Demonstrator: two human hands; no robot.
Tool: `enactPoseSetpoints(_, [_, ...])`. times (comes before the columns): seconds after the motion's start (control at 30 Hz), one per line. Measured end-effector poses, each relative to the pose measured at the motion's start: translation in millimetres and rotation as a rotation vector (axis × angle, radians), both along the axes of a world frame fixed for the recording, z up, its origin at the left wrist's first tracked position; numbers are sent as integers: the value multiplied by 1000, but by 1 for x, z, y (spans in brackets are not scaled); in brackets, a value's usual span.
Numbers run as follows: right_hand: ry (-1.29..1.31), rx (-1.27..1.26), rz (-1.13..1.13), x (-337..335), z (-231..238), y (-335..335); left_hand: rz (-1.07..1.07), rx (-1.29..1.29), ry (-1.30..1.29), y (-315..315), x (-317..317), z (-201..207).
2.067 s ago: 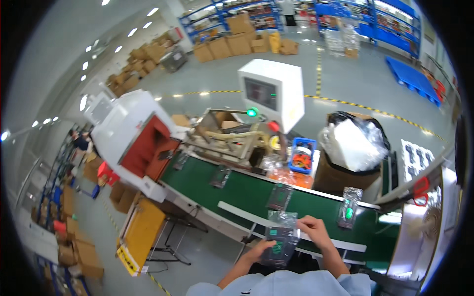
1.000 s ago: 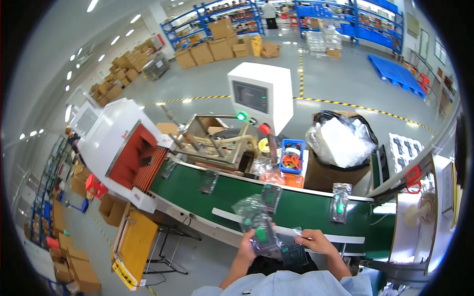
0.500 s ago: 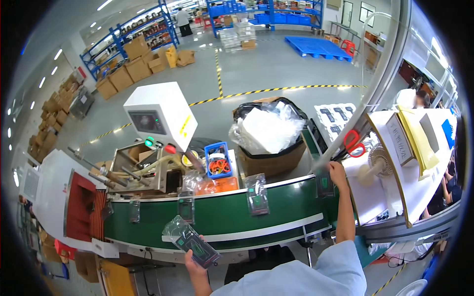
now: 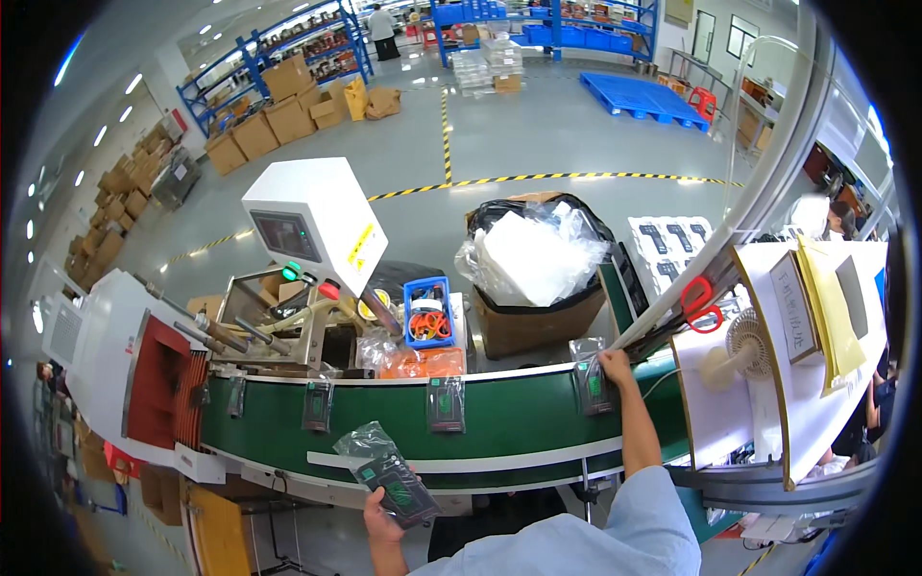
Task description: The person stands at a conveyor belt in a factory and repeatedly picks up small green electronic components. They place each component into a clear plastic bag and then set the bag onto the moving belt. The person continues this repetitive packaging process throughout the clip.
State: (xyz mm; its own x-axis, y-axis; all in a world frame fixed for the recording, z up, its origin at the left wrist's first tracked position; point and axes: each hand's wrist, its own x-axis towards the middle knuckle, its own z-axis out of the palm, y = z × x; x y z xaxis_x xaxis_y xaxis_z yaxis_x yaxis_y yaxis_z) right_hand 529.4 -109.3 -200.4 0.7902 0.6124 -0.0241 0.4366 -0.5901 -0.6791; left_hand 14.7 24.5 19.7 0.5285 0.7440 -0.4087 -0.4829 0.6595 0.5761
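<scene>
My left hand [image 4: 382,521] is closed on the lower part of a dark flat pack in a clear plastic bag [image 4: 394,485], held tilted in front of the conveyor's near edge. The bag's loose end points up and away from me. On the green conveyor belt [image 4: 519,408] lies another bagged dark pack [image 4: 593,389] with a green mark. The fingers of my right hand [image 4: 617,367] are closed at that pack's upper right edge. Farther left on the belt lie bagged packs in a row: one near the middle [image 4: 446,405], another [image 4: 317,407], and one [image 4: 235,397] near the machine opening.
A white machine with a red curtained opening [image 4: 158,384] stands at the belt's left end. Behind the belt are a white control box [image 4: 317,216], a blue bin [image 4: 428,312] and a carton of plastic waste [image 4: 538,326]. Red scissors [image 4: 702,305] and a fan [image 4: 747,341] are at right.
The packs on the belt have shifted left. My right hand has moved left along with the pack at its fingers. My left hand still holds its bagged pack; the view has turned slightly.
</scene>
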Motion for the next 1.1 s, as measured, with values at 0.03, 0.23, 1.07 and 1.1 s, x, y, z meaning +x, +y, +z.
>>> enactPoseSetpoints(0.03, [-27,99,21,-14,-1,10,8,4,7,-2,1,-1])
enactPoseSetpoints(0.23, [-124,69,-174,-73,3,45,-31,-2,-3,-11,8,-6])
enactPoseSetpoints(1.07, [629,291,1190,-305,218,97,-1044,446,492,0,-33,-20])
enactPoseSetpoints(1.1, [606,300,1201,-306,218,99,-1024,466,487,-1,-37,-25])
